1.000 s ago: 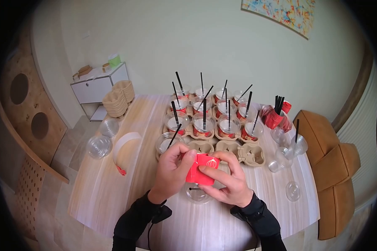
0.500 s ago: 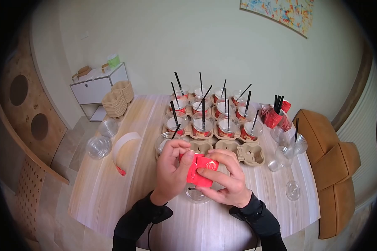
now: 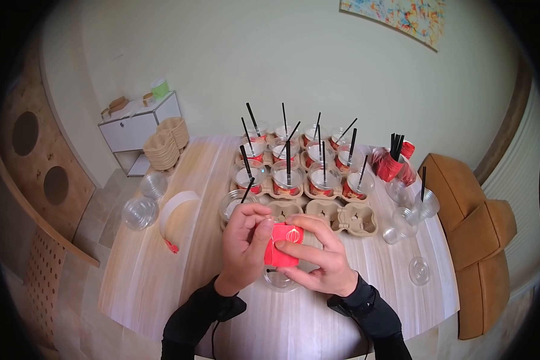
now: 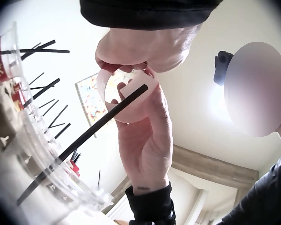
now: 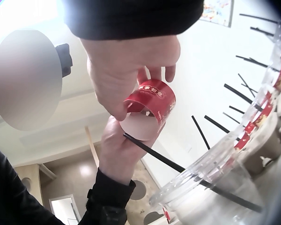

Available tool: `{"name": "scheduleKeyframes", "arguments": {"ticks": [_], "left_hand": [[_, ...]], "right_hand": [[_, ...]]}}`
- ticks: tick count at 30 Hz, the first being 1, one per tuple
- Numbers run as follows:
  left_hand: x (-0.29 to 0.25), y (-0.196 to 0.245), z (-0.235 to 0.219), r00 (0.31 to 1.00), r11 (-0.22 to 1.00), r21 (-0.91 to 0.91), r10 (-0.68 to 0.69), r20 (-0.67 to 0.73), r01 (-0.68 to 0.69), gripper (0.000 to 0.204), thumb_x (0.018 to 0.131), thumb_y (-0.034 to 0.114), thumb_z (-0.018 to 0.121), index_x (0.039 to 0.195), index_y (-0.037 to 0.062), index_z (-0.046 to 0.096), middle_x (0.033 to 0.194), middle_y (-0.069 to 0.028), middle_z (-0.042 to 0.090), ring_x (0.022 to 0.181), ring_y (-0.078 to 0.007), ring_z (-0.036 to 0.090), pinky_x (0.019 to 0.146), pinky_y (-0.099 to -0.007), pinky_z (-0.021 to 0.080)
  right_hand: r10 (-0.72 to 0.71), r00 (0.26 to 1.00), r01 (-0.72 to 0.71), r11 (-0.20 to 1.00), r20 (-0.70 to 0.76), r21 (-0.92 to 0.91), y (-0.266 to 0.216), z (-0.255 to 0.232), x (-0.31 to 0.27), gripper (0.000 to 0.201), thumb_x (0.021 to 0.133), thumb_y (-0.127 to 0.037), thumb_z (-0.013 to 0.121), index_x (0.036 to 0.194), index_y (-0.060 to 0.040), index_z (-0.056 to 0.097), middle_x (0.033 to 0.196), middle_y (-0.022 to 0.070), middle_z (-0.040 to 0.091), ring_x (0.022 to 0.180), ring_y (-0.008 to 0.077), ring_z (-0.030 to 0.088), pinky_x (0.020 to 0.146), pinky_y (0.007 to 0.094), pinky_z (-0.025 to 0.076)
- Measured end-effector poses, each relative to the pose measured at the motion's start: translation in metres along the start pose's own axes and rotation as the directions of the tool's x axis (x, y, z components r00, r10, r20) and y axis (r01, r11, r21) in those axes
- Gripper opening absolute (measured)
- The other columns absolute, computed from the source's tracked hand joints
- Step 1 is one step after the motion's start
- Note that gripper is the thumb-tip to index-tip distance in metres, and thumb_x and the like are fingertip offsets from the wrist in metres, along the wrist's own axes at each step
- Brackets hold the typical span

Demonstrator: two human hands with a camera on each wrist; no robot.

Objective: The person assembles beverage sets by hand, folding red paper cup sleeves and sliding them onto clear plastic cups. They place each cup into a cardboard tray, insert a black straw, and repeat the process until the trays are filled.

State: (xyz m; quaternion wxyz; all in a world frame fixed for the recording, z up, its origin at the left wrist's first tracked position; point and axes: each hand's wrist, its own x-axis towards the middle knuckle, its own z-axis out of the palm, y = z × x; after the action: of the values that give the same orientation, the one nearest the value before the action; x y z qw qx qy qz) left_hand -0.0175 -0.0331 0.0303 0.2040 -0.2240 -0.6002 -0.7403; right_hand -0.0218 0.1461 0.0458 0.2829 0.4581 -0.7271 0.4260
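Note:
Both hands hold a red paper cup sleeve (image 3: 287,245), bent into a ring with a white inside and a pale lantern print outside. My left hand (image 3: 244,249) grips its left side, thumb on the front. From the right, my right hand (image 3: 323,255) pinches it, a finger lying across the printed face. In the right wrist view, the ring of the sleeve (image 5: 154,96) shows pale lettering. Below the hands is a clear plastic cup (image 3: 282,283), partly hidden, with a black straw (image 4: 100,124) leaning out of it.
Behind the hands, several sleeved cups with black straws stand in cardboard carriers (image 3: 354,219). Left lie a curved paper strip (image 3: 177,210), clear cups (image 3: 140,213) and stacked carriers (image 3: 162,150). At right are a red straw holder (image 3: 390,168), clear cups (image 3: 405,222) and a lid (image 3: 419,271).
The two hands have come slightly closer together around the sleeve. Its front face shows narrower, and the seam at its left has moved toward the left thumb.

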Motion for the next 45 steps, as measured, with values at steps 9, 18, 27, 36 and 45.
{"name": "scheduleKeyframes", "arguments": {"ticks": [9, 18, 27, 36, 45], "left_hand": [[0.000, 0.001, -0.002, 0.987, 0.997, 0.072, -0.027, 0.159, 0.016, 0.026, 0.108, 0.018, 0.041, 0.126, -0.0001, 0.045, 0.096, -0.0054, 0.060, 0.090, -0.0084, 0.054, 0.084, -0.0236, 0.044], [0.000, -0.005, -0.002, 0.981, 0.997, -0.033, -0.063, 0.182, 0.070, 0.036, 0.107, 0.023, 0.047, 0.133, -0.0007, 0.039, 0.109, -0.0088, 0.059, 0.103, -0.0152, 0.056, 0.094, -0.0307, 0.045], [0.000, 0.023, 0.005, 0.956, 0.944, 0.316, -0.175, 0.234, 0.095, 0.079, 0.087, 0.029, 0.077, 0.141, -0.0008, 0.028, 0.127, -0.0162, 0.052, 0.114, -0.0212, 0.057, 0.098, -0.0398, 0.048], [0.034, 0.008, -0.039, 0.892, 0.695, -0.567, -0.404, 0.200, 0.442, 0.054, 0.102, 0.033, 0.041, 0.143, -0.0023, 0.037, 0.138, -0.0195, 0.052, 0.126, -0.0326, 0.055, 0.102, -0.0519, 0.047], [0.025, -0.015, -0.046, 0.907, 0.624, -0.673, -0.374, 0.191, 0.399, 0.065, 0.096, 0.037, 0.056, 0.145, -0.0024, 0.039, 0.140, -0.0227, 0.052, 0.125, -0.0333, 0.056, 0.102, -0.0492, 0.047]], "right_hand": [[-0.053, 0.998, 0.053, 0.999, 0.041, 0.002, 0.003, -0.001, -0.001, 0.043, 0.068, -0.015, 0.086, 0.109, -0.0083, 0.073, 0.123, 0.0169, 0.060, 0.110, 0.0360, 0.059, 0.094, 0.0478, 0.046], [0.020, 1.000, -0.020, 0.998, 0.017, 0.052, -0.001, -0.002, -0.006, 0.050, 0.067, -0.017, 0.088, 0.114, -0.0090, 0.072, 0.123, 0.0162, 0.060, 0.108, 0.0333, 0.060, 0.091, 0.0440, 0.047], [-0.096, 0.990, 0.081, 0.988, -0.107, -0.134, 0.012, -0.001, -0.013, 0.083, 0.069, -0.024, 0.089, 0.139, -0.0003, 0.050, 0.128, 0.0197, 0.059, 0.107, 0.0352, 0.061, 0.092, 0.0450, 0.047], [0.255, 0.964, -0.259, 0.965, 0.080, 0.048, 0.006, -0.017, -0.007, 0.104, 0.078, -0.051, 0.078, 0.151, 0.0064, 0.030, 0.148, 0.0288, 0.039, 0.136, 0.0432, 0.041, 0.113, 0.0468, 0.033], [0.288, 0.757, -0.229, 0.958, 0.586, -0.176, 0.001, 0.014, -0.023, 0.100, 0.070, -0.046, 0.085, 0.146, -0.0019, 0.039, 0.133, 0.0253, 0.048, 0.122, 0.0425, 0.050, 0.103, 0.0468, 0.042]]}}
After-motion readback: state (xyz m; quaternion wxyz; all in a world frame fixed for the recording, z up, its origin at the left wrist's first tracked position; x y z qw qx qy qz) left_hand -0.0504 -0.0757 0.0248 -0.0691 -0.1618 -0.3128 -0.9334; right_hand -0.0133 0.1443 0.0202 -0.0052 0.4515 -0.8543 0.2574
